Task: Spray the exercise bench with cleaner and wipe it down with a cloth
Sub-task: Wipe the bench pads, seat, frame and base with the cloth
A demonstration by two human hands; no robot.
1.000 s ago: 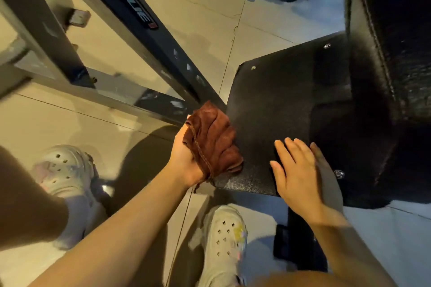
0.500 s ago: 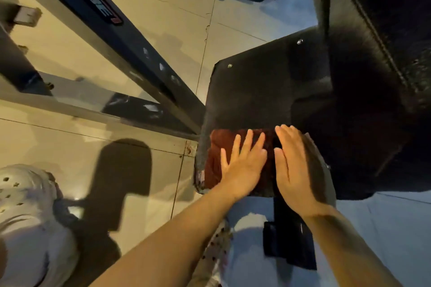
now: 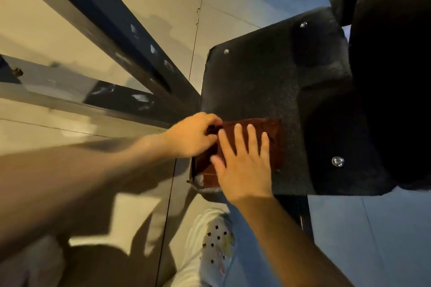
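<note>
Now my right hand has slid onto the cloth, fingers flat, pressing it to the bench pad, while my left hand pinches its near corner. Wiping is underway; most pad beyond my fingertips remains.

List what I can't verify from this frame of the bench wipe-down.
Head view only:
- Spray cleaner: nowhere in frame.
- Brown cloth: its middle is hidden under the flat right hand.
- Left hand: fingertips curl at the cloth's edge; motion blur leaves the grip unclear.
- Bench pad: its right part is lost in deep shadow; wetness cannot be judged.
- Label on the frame beam: cut by the top edge.
</note>
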